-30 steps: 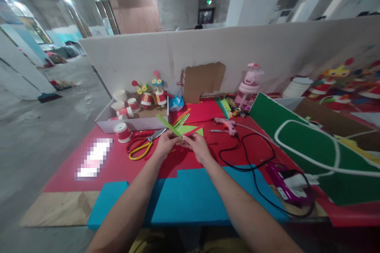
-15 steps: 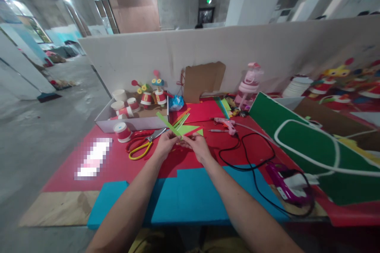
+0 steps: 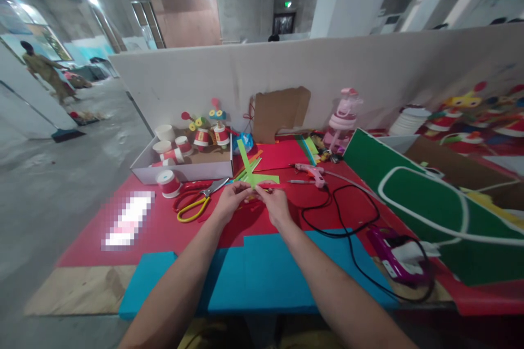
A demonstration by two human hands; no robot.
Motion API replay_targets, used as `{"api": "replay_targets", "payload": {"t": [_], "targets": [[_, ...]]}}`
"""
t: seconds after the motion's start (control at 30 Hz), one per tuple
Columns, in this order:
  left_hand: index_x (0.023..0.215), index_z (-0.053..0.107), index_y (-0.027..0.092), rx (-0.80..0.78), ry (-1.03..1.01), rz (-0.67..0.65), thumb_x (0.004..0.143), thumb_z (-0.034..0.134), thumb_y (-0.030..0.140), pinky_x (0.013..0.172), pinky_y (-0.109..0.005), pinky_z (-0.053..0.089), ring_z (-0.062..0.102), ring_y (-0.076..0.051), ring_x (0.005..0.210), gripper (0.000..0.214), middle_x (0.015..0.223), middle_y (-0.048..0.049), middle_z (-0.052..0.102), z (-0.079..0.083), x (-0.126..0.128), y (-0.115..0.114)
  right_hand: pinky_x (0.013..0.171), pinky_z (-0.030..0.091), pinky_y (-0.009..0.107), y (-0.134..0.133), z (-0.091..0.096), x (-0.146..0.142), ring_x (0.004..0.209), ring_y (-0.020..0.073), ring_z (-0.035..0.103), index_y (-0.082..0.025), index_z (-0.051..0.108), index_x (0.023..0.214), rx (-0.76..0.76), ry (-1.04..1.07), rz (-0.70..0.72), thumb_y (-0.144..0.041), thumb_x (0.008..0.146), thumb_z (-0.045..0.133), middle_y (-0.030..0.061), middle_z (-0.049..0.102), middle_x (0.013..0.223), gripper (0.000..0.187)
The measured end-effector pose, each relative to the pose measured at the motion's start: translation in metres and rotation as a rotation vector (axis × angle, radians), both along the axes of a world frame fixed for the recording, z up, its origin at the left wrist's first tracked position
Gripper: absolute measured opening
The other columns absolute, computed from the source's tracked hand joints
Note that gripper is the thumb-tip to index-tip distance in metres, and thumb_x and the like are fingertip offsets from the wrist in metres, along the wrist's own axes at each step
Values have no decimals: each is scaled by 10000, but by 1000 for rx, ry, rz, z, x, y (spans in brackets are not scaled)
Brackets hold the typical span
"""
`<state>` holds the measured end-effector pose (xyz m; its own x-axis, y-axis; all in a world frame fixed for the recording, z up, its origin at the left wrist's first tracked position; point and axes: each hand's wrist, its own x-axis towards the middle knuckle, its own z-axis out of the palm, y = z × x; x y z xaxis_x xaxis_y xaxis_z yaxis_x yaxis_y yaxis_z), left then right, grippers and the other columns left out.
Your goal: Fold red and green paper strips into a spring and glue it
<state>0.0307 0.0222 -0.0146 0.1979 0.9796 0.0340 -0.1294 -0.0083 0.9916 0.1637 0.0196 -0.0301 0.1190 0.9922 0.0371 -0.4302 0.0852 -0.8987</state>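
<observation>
Two light green paper strips (image 3: 246,161) meet at an angle between my fingertips, one pointing up and away, the other out to the right. My left hand (image 3: 232,199) pinches them from the left side. From the right, my right hand (image 3: 273,199) pinches at the same joint, its fingers close to the left ones. Beyond the hands lie more green and orange strips (image 3: 256,161) on the red table cover. Yellow-and-red-handled scissors (image 3: 200,202) rest to the left of my left hand, and a pink glue gun (image 3: 311,173) lies right of my right hand.
A white box (image 3: 184,172) with paper cups and cup figures stands back left; a cup (image 3: 168,183) sits before it. Blue board (image 3: 270,272) lies along the near edge. To the right are a black cable (image 3: 339,234), purple power strip (image 3: 395,256) and green board (image 3: 413,202).
The green strip has swung more upright, and another green strip now extends rightward from the joint. Both hands stay close together in nearly the same place. A person has appeared at far left.
</observation>
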Motion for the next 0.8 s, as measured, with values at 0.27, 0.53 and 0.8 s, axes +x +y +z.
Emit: {"api": "replay_targets", "payload": {"t": [0.27,0.53,0.8], "targets": [[730,621,143,66,71,98,660,727,377,550,-209,361,485,-86,544,266,595,20,559,3,-1,0,699,550,309,-3,-1,-1,654,157,658,-181,596,794,-19,-15,44,-401,578,781,2,665,707,360],[707,613,145,52,59,90,648,730,372,529,-203,348,469,-79,520,262,582,23,555,-1,-2,2,737,563,344,-3,3,1,703,186,676,-156,631,806,-42,-9,136,-389,551,798,27,684,759,384],[757,622,155,78,50,87,648,738,365,557,-206,379,497,-85,564,264,645,16,581,-1,-2,3,677,560,311,-3,4,3,653,182,678,-182,603,801,-3,-78,88,-381,558,791,6,673,668,367]]}}
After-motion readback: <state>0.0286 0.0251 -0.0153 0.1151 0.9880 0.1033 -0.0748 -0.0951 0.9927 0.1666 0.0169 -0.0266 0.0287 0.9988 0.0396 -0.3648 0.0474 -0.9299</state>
